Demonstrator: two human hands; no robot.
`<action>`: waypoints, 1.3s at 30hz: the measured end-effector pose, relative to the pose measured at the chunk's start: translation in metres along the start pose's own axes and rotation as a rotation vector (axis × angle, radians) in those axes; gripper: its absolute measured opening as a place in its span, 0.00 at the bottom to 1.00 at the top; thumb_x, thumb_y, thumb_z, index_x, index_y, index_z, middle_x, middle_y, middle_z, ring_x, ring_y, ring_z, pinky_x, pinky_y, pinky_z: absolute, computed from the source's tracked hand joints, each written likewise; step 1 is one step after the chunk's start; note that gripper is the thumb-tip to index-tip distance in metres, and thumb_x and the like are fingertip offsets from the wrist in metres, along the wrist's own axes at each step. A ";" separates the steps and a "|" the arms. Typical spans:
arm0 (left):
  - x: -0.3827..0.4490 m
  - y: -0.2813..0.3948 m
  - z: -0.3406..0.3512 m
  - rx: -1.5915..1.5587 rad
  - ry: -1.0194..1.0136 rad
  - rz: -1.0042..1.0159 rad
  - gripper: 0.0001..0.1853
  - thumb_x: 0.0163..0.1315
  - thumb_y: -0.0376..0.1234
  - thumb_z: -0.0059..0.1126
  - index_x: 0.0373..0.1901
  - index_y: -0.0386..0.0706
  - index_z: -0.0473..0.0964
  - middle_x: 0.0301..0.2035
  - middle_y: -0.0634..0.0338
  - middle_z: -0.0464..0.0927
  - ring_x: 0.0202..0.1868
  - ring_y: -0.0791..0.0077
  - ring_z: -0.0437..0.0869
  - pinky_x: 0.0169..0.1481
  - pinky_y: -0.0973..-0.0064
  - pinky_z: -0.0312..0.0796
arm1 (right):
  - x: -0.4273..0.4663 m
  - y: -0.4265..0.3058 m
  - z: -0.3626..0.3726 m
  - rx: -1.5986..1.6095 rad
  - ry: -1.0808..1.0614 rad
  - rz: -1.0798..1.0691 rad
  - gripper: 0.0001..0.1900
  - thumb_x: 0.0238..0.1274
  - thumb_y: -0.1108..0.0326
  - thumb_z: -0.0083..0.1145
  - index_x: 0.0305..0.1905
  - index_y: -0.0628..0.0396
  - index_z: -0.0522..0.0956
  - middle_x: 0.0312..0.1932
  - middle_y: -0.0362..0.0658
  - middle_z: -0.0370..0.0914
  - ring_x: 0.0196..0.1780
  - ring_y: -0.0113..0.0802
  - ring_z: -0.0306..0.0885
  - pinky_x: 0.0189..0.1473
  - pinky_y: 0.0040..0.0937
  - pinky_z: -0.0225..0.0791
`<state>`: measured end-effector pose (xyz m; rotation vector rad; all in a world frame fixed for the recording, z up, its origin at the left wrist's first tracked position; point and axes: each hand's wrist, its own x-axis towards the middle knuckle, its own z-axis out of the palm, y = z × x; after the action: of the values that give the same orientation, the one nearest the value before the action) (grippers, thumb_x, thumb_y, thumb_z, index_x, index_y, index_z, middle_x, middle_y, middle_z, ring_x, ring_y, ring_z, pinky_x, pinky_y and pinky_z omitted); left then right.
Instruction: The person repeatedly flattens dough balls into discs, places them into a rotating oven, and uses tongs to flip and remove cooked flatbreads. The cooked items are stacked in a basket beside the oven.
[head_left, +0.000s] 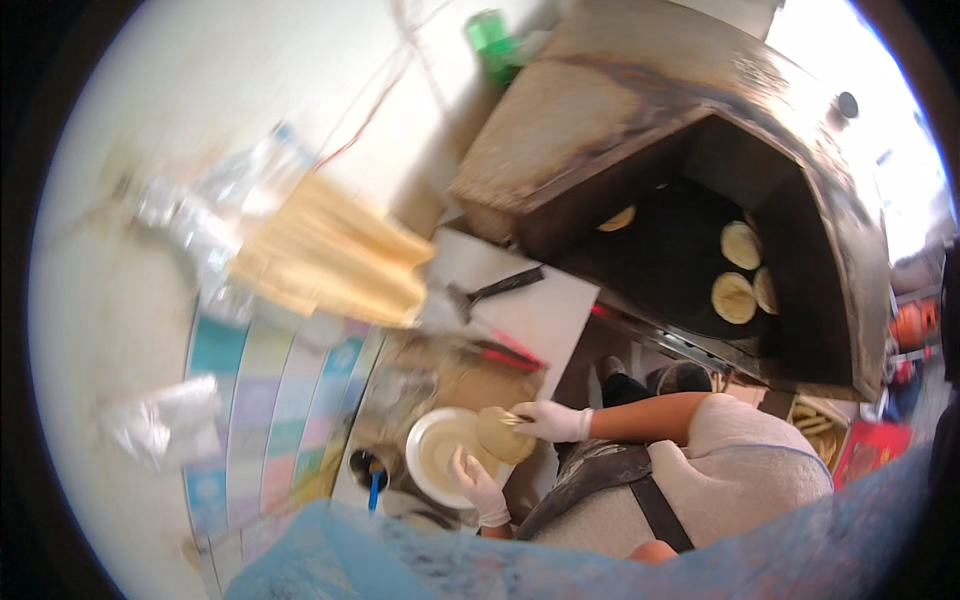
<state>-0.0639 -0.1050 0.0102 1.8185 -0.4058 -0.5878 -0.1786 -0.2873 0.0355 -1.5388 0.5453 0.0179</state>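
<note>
My right hand (553, 421), in a white glove, grips the edge of a thin, round, dough-coloured disc (504, 442); blur hides whether it is dough or a tool. The disc hangs over the right edge of a white round dish (426, 466) with pale contents. My left hand (478, 481), also gloved, is by the dish's lower right side, its fingers apart and nothing visible in them. Left of the dish stands a dark cup (358, 466) with a blue-handled utensil (374, 491) in it. Above the dish lies a clear plastic container (405, 386).
A black griddle (660, 262) under a stained metal hood (585, 127) bears several flatbreads (733, 298). A black-handled scraper (504, 287) and a red-handled tool (510, 356) lie on the worktop (566, 300). Yellow cloth (337, 251) hangs by the wall; sticks fill a box (844, 439).
</note>
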 end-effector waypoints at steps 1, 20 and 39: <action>0.012 -0.017 0.019 -0.251 0.052 -0.255 0.16 0.65 0.34 0.45 0.52 0.36 0.69 0.48 0.51 0.74 0.52 0.60 0.73 0.58 0.64 0.65 | -0.024 0.012 -0.032 -0.009 0.006 -0.008 0.19 0.59 0.65 0.54 0.54 0.60 0.71 0.44 0.55 0.76 0.48 0.41 0.76 0.52 0.35 0.67; 0.074 0.032 0.619 0.712 -1.075 0.345 0.20 0.58 0.33 0.51 0.55 0.45 0.69 0.48 0.53 0.71 0.48 0.60 0.75 0.51 0.63 0.70 | -0.137 0.232 -0.369 -0.258 1.308 0.610 0.27 0.55 0.70 0.48 0.63 0.59 0.63 0.61 0.52 0.63 0.60 0.51 0.64 0.58 0.40 0.62; 0.080 0.046 0.303 0.732 -0.763 0.994 0.29 0.60 0.42 0.49 0.63 0.45 0.61 0.63 0.46 0.56 0.65 0.43 0.52 0.66 0.42 0.45 | -0.145 0.158 -0.255 -0.600 1.371 0.298 0.25 0.52 0.72 0.52 0.59 0.54 0.68 0.57 0.50 0.66 0.60 0.49 0.63 0.62 0.43 0.56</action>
<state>-0.1732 -0.3991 -0.0369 1.6623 -2.1039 -0.3992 -0.4432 -0.4724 -0.0464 -1.8738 1.9805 -0.7497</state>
